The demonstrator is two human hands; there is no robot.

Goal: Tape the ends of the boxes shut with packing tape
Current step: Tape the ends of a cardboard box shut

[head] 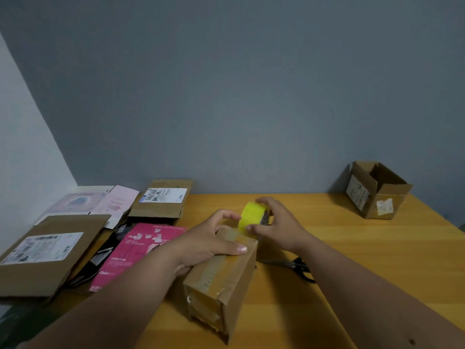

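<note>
The cardboard box (221, 275) under work lies near the front edge of the wooden worktop (364, 248), roughly at its middle. Its long axis runs from the front edge toward the back wall, slightly skewed to the right. The near end already carries tape, wrinkled and uneven, and a strip runs along the top seam.

Your left hand (214, 238) rests on top of the box at its far half, thumb laid along the top face and fingers curled over the left side, pinning it down. Your right hand (274, 222) grips the yellow tape roll (253, 215), fingers curled round it, at the far end of the box. The roll stands on edge, touching or just above the far top edge; exact contact cannot be confirmed.

Judgement: the far end is the one in hand. It faces away from you, so the right hand, being the nearer to it, would need to carry the tape down over that far face while the left hand holds the box firm.

Scissors (299, 268) lie just right of the box, partly under your right forearm. A pink printed carton (136, 250) and several flattened cardboard boxes (50, 250) occupy the left side. An open cardboard box (377, 190) stands at the back right corner, well apart.
</note>
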